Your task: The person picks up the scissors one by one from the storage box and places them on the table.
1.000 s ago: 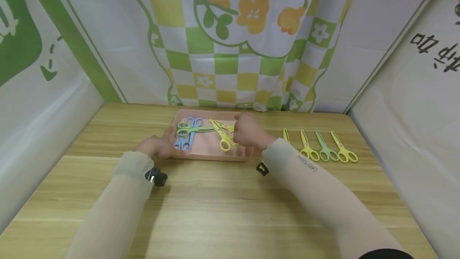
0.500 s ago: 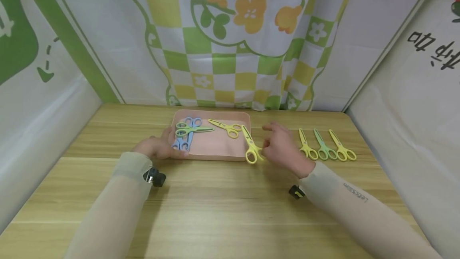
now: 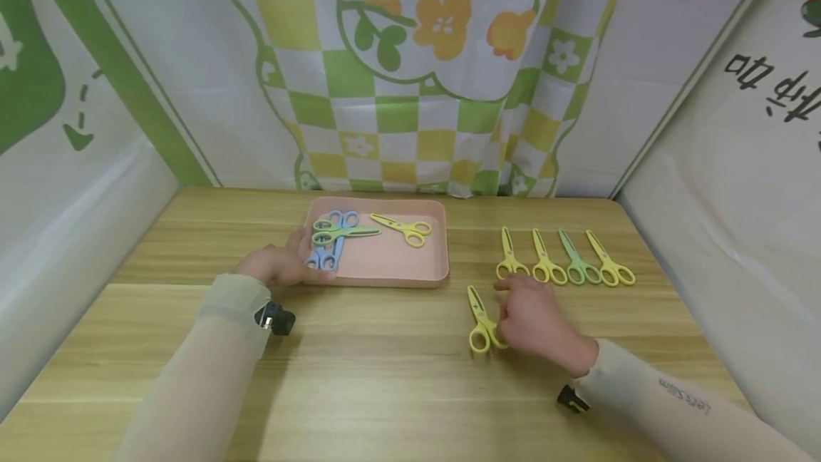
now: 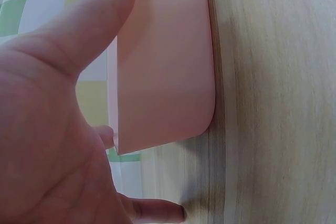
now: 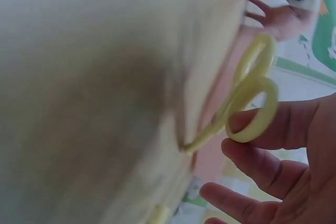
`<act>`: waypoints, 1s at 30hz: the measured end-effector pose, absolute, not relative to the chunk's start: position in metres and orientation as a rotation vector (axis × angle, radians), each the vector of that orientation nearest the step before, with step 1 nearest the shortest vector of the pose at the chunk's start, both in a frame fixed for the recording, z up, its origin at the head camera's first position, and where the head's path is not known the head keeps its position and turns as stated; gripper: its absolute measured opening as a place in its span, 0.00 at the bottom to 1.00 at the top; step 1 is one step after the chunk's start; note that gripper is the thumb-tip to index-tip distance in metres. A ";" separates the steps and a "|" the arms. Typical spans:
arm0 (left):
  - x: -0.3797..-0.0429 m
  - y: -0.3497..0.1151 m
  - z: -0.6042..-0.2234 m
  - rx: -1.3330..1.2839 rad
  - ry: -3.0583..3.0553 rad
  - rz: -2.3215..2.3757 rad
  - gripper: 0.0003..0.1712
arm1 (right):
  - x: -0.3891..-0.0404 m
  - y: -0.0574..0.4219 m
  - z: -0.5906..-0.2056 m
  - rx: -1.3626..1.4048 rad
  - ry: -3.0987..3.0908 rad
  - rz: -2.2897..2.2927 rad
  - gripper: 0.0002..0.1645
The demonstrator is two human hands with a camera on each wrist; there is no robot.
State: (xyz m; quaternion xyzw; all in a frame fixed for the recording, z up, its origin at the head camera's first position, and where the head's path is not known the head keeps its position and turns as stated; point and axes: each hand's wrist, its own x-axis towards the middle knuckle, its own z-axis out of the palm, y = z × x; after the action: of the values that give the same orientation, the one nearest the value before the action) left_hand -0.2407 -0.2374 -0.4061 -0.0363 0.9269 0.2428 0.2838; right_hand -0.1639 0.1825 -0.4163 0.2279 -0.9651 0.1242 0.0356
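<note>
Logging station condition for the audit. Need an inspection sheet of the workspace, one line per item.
Surface: wood-grain table.
Job's things: pink tray containing blue scissors, green scissors lying across them, and yellow scissors; a row of scissors on the table, left to right yellow, yellow, green, yellow.
Clutter: nothing seen.
Hands: left hand touches the tray's left end; right hand holds another yellow pair by a handle loop; cannot tell whether its tip touches the table.
Cables: nothing seen.
Surroundings: checked curtain behind; white printed panels either side.
</note>
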 end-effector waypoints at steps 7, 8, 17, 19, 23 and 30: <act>-0.246 -0.242 -0.414 -0.100 2.474 0.667 0.88 | -0.153 0.185 -0.422 0.696 -3.073 0.260 0.17; -0.247 -0.242 -0.416 -0.100 2.474 0.675 0.88 | -0.153 0.185 -0.422 0.705 -3.083 0.225 0.17; -0.251 -0.244 -0.425 -0.134 2.468 0.695 0.94 | -0.152 0.187 -0.427 1.219 -2.933 0.084 0.22; -0.249 -0.243 -0.423 -0.135 2.462 0.701 0.92 | -0.150 0.188 -0.427 1.226 -3.000 0.100 0.30; -0.243 -0.238 -0.413 -0.116 2.454 0.710 0.87 | -0.149 0.195 -0.429 1.230 -3.016 0.062 0.30; -0.239 -0.235 -0.403 -0.094 2.467 0.691 0.81 | -0.148 0.231 -0.421 1.209 -3.028 0.050 0.18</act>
State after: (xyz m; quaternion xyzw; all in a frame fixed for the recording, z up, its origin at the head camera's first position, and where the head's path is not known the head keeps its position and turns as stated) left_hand -0.2392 -0.2347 -0.4034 -0.0350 0.9224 0.2583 0.2851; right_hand -0.1478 0.2313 -0.4208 0.3700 -0.9270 0.0153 -0.0596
